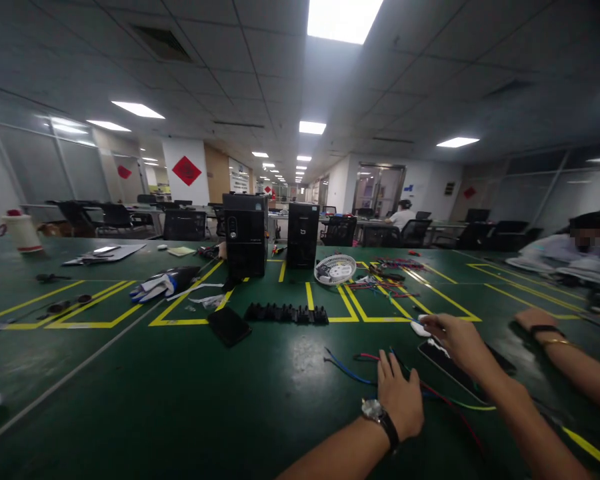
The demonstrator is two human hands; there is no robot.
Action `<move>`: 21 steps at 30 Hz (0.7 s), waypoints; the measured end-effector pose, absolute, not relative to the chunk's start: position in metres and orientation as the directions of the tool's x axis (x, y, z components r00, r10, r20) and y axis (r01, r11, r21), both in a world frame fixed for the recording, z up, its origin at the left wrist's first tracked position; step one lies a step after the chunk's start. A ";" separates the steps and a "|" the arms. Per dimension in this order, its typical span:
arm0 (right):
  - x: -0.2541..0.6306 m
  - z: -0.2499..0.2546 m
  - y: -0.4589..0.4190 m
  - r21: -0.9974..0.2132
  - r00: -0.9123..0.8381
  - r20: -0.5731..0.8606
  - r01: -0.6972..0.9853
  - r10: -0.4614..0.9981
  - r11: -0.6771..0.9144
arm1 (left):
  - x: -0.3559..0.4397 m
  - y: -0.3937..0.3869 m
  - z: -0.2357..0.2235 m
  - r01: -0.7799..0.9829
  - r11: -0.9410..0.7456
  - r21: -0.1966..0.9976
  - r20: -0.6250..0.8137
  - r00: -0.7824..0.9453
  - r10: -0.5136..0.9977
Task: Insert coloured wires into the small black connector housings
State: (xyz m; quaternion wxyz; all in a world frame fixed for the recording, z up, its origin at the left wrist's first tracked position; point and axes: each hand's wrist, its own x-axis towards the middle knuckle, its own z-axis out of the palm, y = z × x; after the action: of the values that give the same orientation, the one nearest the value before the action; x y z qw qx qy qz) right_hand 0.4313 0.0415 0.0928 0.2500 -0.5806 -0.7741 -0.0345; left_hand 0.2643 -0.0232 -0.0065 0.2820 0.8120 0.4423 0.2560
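The left hand is lying palm-down on the green table, its fingers reaching forward and held open. The right hand is angling inward with bent fingers; whether they are gripping anything, one cannot tell. The wires are running under and beside the left hand, at least 1 blue and 1 red, while the right hand is hovering by a white case.

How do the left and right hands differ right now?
The left hand reaches over the wires, fingers extended; the right hand has its fingers bent beside a small white object. The left hand has a watch at its wrist; the right hand has none. Both are ungloved.
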 end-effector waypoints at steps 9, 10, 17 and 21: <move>0.388 0.137 0.072 -0.082 -0.294 0.403 0.931 0.867 0.355 | 0.143 -0.008 0.045 0.451 -0.687 0.570 0.546 0.416 0.727; 0.374 0.136 0.075 -0.084 -0.332 0.390 0.916 0.859 0.393 | 0.109 -0.001 0.050 0.536 -0.651 0.538 0.568 0.340 0.750; 0.225 0.075 0.075 -0.289 -0.623 0.174 0.708 0.763 0.644 | -0.074 0.057 0.046 0.891 -0.084 0.447 0.324 -0.074 0.943; 0.177 0.035 0.072 -0.334 -0.676 0.124 0.661 0.726 0.672 | -0.097 0.077 0.029 0.904 -0.039 0.426 0.191 -0.048 0.980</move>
State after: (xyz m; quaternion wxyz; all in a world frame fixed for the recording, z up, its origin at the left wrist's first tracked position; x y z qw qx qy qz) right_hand 0.1773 0.0723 0.0353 0.1242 -0.3828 -0.9059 0.1320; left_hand -0.0971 0.0775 0.0291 0.0850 0.6847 0.6880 0.2251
